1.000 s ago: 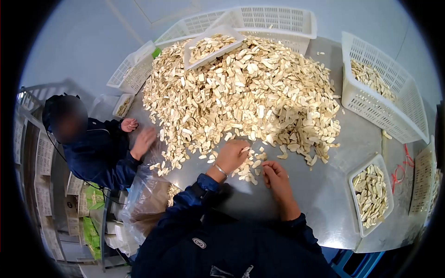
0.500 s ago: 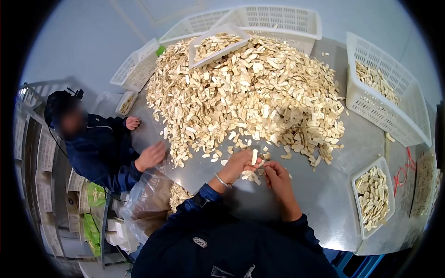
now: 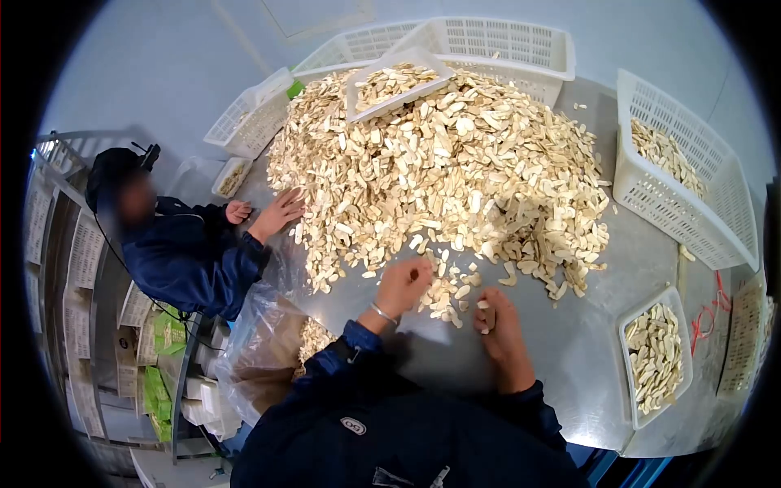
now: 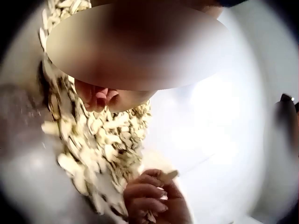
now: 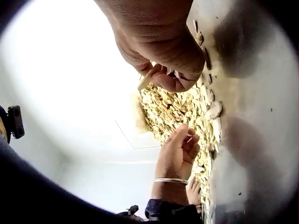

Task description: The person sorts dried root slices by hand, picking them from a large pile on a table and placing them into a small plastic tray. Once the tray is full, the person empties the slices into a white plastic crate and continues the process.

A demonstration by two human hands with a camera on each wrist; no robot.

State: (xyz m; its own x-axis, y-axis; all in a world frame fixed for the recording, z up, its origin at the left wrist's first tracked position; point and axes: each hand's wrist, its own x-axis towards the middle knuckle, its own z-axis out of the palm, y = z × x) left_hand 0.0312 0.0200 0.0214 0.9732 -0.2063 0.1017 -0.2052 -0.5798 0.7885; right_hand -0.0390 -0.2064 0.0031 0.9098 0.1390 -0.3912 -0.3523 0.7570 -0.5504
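Observation:
A large heap of pale dried slices [image 3: 423, 171] covers the middle of the metal table, with a small loose group [image 3: 443, 299] at its near edge. My left hand [image 3: 400, 291] hovers at the left of this group, fingers loosely bent; no slice shows in them in the right wrist view. To the right of the group, my right hand [image 3: 503, 333] is turned partly up and holds slices in its curled fingers. One slice [image 4: 172, 176] sticks out between those fingers in the left wrist view. Most of my left hand is blurred there.
White perforated baskets [image 3: 683, 167] stand behind and right of the heap. One tray [image 3: 399, 102] lies on it, another [image 3: 687, 358] with slices at the right. At the left, another person [image 3: 175, 252] reaches to the heap, beside a clear plastic bag [image 3: 260, 346].
My left hand has moved left, away from my right hand, and the slice it held half a second ago is out of it. My right hand has turned up, showing slices. The other person's hand has reached the heap.

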